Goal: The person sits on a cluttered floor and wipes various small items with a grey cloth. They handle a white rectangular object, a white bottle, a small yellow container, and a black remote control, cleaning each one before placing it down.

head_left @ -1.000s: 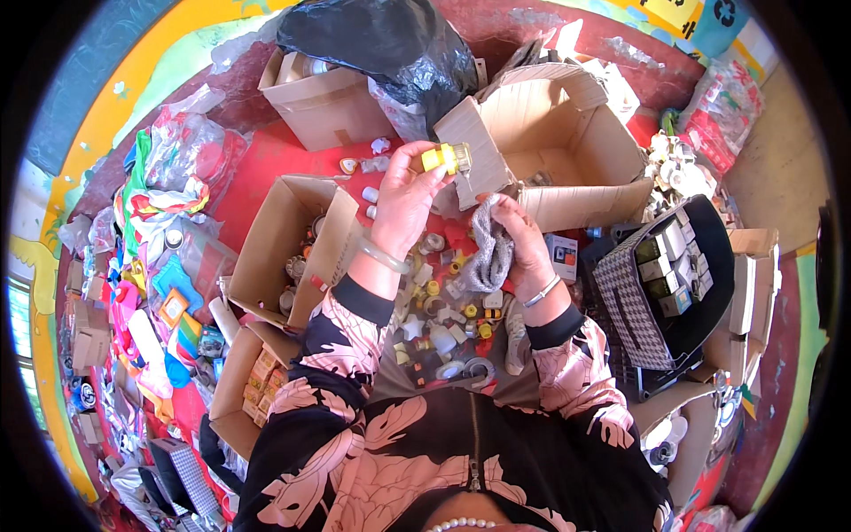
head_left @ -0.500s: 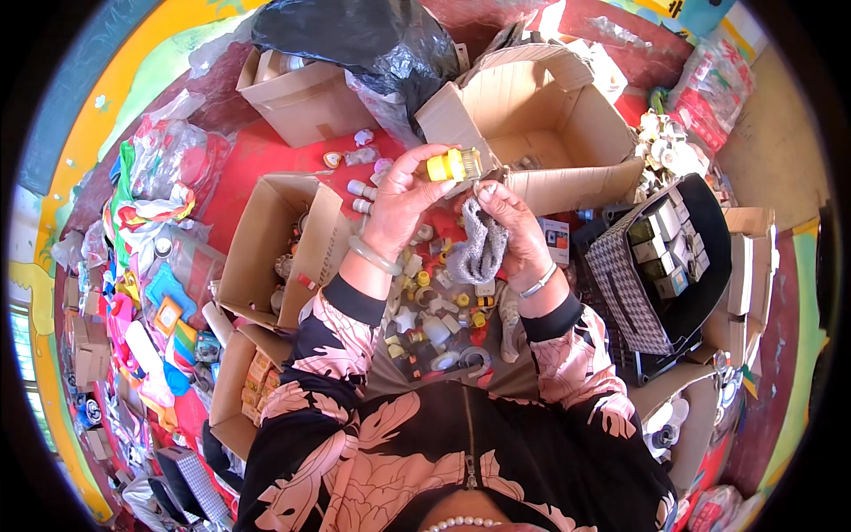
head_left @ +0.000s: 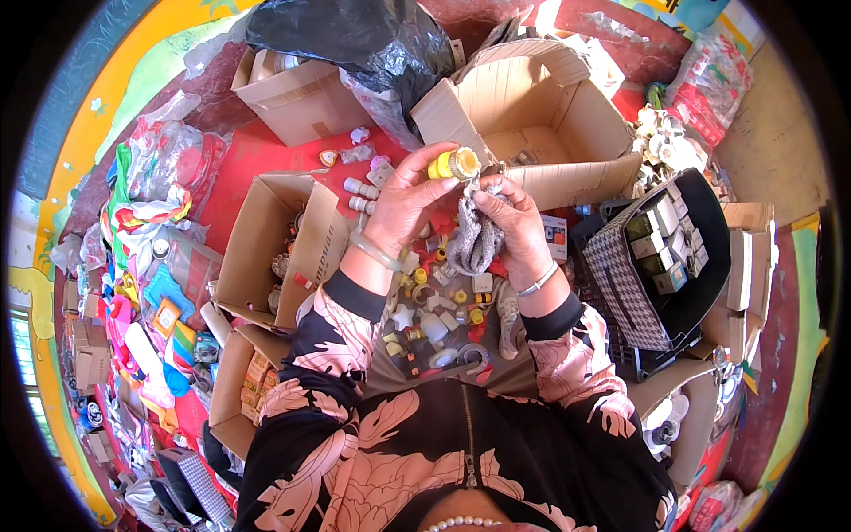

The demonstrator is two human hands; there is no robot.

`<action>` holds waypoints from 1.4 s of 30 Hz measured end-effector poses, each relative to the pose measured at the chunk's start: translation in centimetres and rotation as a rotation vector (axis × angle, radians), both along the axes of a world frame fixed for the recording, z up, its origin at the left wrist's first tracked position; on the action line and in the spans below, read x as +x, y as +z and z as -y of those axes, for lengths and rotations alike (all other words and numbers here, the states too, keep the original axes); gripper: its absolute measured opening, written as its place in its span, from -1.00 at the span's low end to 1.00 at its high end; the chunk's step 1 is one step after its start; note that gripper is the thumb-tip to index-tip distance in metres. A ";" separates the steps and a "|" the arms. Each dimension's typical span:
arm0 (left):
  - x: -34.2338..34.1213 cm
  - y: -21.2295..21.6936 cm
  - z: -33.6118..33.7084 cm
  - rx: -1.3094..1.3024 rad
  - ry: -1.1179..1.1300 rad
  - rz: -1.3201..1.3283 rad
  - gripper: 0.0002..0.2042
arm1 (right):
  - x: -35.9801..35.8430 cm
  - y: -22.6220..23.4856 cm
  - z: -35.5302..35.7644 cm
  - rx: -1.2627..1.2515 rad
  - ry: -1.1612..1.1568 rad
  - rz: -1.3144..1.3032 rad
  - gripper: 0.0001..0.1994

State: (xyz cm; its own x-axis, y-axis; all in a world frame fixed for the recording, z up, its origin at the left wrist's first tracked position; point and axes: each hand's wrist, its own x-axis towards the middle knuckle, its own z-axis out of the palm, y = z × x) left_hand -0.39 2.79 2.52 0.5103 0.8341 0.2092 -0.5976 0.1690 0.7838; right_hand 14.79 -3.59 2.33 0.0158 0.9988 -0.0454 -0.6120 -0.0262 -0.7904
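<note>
My left hand (head_left: 399,208) is closed around a small yellow cylinder (head_left: 452,164) with a clear ribbed end, like a little lamp. That end points right and up towards me. Close beside it, my right hand (head_left: 520,232) pinches a grey knitted cloth (head_left: 477,238), which hangs in a loop below the fingers. The right fingertips are at the cylinder's lower edge; whether they touch it I cannot tell. Under both hands lies a pile of small loose pieces (head_left: 433,328), yellow, white and red. A light knitted cloth (head_left: 509,321) lies at the pile's right side.
A large open cardboard box (head_left: 532,115) stands ahead, with a black plastic bag (head_left: 355,35) to its left. Further open boxes (head_left: 266,230) stand left. On the right is a checked bin (head_left: 634,301) of small boxes. Colourful goods (head_left: 168,310) cover the far left floor.
The yellow cylinder has turned in my left hand, so its ribbed end now faces me more. My right hand and the grey cloth have shifted slightly left.
</note>
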 end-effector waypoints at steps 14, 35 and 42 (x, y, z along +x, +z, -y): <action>-1.2 -0.8 -0.8 0.151 0.094 -0.152 -0.58 | 0.8 0.2 -0.6 -0.114 -0.045 -0.025 -0.79; -3.1 -2.2 -3.5 -0.208 0.146 0.137 -0.74 | 7.2 -1.6 -2.1 -0.283 -0.279 -0.213 -0.84; -7.2 -5.8 -6.7 -0.628 0.539 0.089 -0.71 | 10.3 -1.7 -1.5 -0.271 -0.445 -0.322 -0.88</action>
State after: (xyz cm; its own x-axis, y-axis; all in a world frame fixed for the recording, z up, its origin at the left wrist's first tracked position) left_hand -7.58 9.53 -3.31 0.0106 0.9344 -0.3561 -0.7769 0.2319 0.5853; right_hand 25.12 -2.13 0.58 0.3723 0.8518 -0.3686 -0.8176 0.1131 -0.5646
